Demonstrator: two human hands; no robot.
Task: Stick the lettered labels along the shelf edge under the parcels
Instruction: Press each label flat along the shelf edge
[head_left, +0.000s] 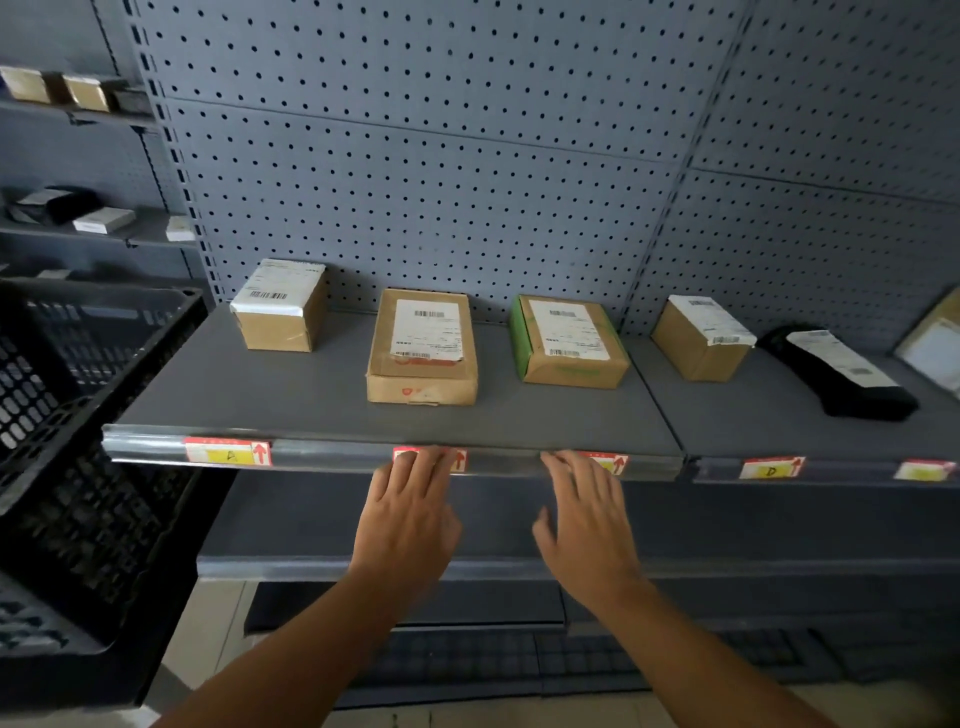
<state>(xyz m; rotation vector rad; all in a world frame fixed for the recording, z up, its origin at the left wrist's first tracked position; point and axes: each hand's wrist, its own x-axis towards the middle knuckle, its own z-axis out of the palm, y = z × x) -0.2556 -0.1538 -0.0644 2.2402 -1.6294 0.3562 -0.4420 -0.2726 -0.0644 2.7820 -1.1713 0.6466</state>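
Shelf edge (332, 457) — left hand (410, 512) and right hand (587, 519) are pressed flat, fingers spread, on adjacent labels; label A (228, 452) is left uncovered.

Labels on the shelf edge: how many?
5: label A leftmost, one under the left hand, one under the right hand, label D, and one at the right border.

- There is one view only, a wide-angle camera worn on the person's head.
- It faces forward and down at a grey shelf (311, 395) backed by a pegboard wall (441, 182), whose straight lines bow toward the frame edges.
- It sits close: both forearms enter from the bottom edge, and the hands reach the shelf edge (332, 457) at mid-frame.
- A black crate (78, 415) fills the left margin.
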